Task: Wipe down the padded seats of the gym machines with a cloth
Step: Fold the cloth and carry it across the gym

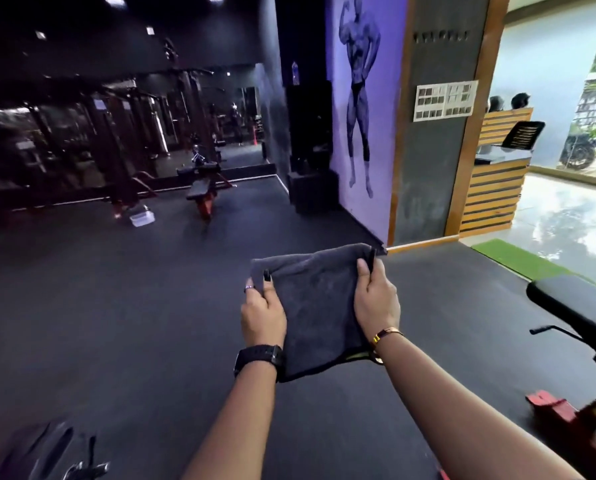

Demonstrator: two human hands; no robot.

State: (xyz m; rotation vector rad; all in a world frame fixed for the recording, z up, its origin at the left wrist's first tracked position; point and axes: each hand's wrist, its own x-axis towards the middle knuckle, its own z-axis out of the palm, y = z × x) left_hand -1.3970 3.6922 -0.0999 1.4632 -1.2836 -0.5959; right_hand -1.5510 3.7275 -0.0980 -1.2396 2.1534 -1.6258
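Above the gym floor: folded dark grey cloth held in air, left grip and right grip each clasping a side edge. Padded seat at right not touched; wiping looks yet to start

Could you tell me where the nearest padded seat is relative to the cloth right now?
In the head view, the nearest padded seat sits at the right edge, right of the cloth held up between the left hand and right hand, untouched.
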